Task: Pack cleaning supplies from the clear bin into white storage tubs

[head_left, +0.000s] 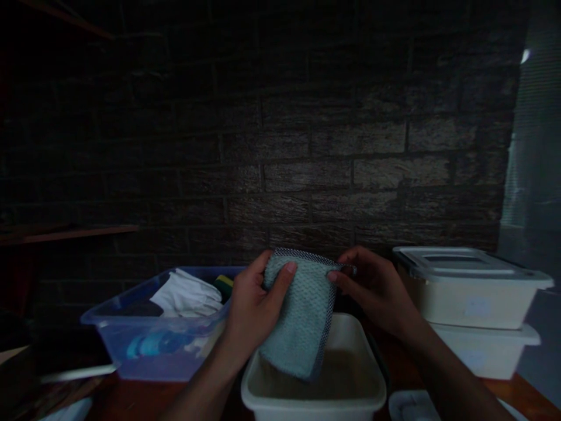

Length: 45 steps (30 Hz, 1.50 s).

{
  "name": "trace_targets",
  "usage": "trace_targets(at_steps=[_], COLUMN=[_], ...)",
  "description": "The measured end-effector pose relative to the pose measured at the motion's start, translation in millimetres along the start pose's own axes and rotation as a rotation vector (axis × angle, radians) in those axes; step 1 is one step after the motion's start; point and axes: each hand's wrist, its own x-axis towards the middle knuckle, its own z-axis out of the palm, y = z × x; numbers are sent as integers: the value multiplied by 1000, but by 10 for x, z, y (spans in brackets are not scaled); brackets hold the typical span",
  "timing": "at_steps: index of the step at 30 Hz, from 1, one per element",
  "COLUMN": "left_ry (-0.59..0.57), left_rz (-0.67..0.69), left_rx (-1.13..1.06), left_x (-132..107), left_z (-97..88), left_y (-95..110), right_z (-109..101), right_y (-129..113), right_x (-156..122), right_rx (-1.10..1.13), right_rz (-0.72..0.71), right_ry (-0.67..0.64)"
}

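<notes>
A pale blue-green textured cleaning cloth point(302, 321) with a dark checked border hangs between my hands, above an open white plastic bin point(313, 403). My left hand point(260, 295) grips its upper left part, thumb lying across the front. At the upper right corner, my right hand point(372, 280) pinches the edge between thumb and fingers, and a bit of the checked border pokes out past them. The cloth's lower end reaches down in front of the bin's opening. Behind the cloth, part of the bin's inside is hidden.
On the left stands a translucent blue tub point(144, 345) holding a white cloth or glove point(188, 295) and a yellow-green sponge point(224, 285). Two lidded white boxes point(477, 301) are stacked at the right. A dark brick wall point(307, 146) rises behind the wooden table point(135, 400).
</notes>
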Motion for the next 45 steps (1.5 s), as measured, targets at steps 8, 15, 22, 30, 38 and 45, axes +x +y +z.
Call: trace_targets(at_steps=[8, 15, 22, 30, 38, 45], left_ry=[10, 30, 39, -77, -153, -127], left_rz=[42, 45, 16, -44, -116, -118], left_rx=[116, 137, 85, -29, -159, -153], left_x=[-33, -41, -34, 21, 62, 88], left_z=[34, 39, 48, 73, 95, 107], left_y=[22, 10, 4, -46, -130, -109], right_z=[-24, -17, -14, -44, -99, -96], right_y=[44, 40, -28, -17, 91, 71], right_x=[9, 6, 6, 71, 135, 146], right_rx=[-247, -227, -274, 33, 160, 174], right_rz=[-155, -226, -109, 115, 115, 58], right_ry=[41, 66, -24, 31, 42, 19])
